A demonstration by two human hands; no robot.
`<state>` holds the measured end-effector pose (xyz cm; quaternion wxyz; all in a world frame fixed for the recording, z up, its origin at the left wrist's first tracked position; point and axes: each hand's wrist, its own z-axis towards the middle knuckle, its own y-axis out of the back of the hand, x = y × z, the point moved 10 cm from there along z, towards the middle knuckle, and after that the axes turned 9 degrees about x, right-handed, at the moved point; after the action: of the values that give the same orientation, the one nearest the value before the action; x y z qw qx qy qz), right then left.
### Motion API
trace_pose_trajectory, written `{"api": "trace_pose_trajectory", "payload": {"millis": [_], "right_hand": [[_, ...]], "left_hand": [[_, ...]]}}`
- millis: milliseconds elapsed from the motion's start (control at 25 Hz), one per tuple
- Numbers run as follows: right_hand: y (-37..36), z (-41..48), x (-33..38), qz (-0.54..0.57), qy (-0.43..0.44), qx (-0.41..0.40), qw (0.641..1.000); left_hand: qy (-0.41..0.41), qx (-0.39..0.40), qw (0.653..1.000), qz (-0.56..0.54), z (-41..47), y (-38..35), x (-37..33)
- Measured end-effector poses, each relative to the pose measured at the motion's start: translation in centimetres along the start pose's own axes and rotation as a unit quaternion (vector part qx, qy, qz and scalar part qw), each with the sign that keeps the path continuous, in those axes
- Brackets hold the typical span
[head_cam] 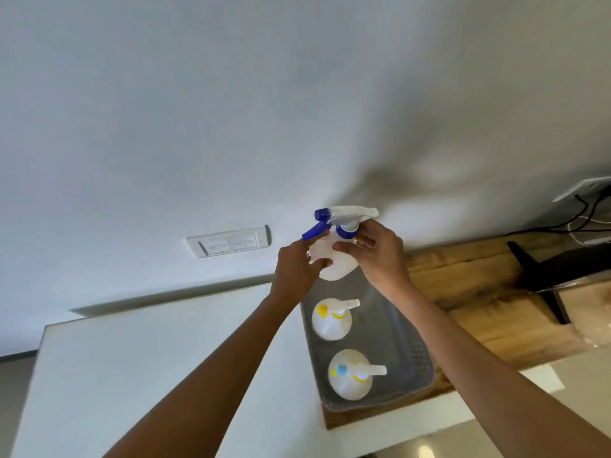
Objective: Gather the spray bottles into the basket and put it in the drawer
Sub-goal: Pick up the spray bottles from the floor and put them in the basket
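Observation:
A white spray bottle with a blue nozzle and trigger (337,259) hangs above the far end of the clear grey basket (415,365). My left hand (296,269) grips its body from the left, and my right hand (380,252) holds it near the blue collar from the right. Inside the basket stand two white spray bottles with yellow trim, one in the middle (330,320) and one at the near end (352,375). The basket sits where a white surface meets a wooden top.
A white cabinet top (148,358) spreads to the left, a wooden counter (479,292) to the right. A black monitor stand (545,276) and cables lie at the far right. A wall switch plate (228,241) sits on the white wall behind.

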<state>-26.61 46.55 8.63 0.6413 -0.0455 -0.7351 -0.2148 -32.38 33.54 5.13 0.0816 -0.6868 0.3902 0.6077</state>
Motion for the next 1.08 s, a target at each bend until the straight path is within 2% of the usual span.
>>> {"api": "trace_pose_trajectory", "payload": {"millis": [200, 520, 800, 1080], "right_hand": [[-1.0, 4.2, -8.9, -0.004, -0.032, 0.037, 0.999], [-3.1, 6.7, -18.8, -0.007, -0.054, 0.07, 0.996], [-4.4, 7.2, -22.8, -0.029, -0.109, 0.106, 0.988], [-4.8, 6.5, -21.9, -0.059, -0.1, 0.122, 0.986]], "left_hand": [[0.058, 0.012, 0.998, 0.034, 5.2, -3.7, 6.9], [0.09, 0.0, 0.995, 0.036, 8.2, -6.5, 14.8], [0.162, -0.067, 0.985, 0.013, 7.6, -6.7, 18.5], [0.181, -0.131, 0.975, -0.023, 5.6, -6.0, 18.9]]}}
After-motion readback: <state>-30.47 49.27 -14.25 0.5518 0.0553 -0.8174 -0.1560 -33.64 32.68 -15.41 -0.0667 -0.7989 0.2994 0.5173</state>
